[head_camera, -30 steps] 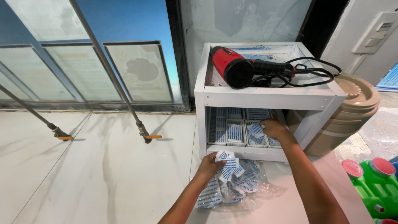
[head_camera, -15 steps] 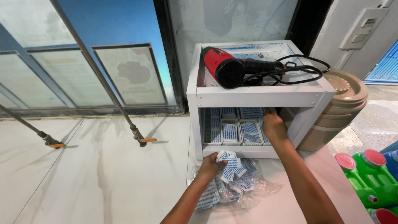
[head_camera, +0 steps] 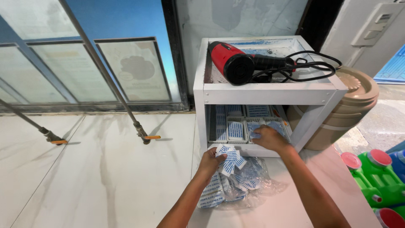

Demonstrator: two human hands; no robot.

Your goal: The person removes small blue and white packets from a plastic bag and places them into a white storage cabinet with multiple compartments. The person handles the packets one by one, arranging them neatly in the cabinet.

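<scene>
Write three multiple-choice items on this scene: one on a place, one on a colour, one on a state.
1. Where does the hair dryer lie?
A. on top of the white shelf unit
B. on the floor
C. in the clear bag

2. What colour is the hair dryer's body?
A. green
B. red
C. white

3. What is the left hand doing?
A. resting flat and empty
B. gripping the cord
C. holding a bunch of small blue-and-white packets

Key: 1 A, it sits in the top tray. 2 B, the shell is red with a black nozzle. 3 C, packets fan out from its fingers above the clear bag.
</scene>
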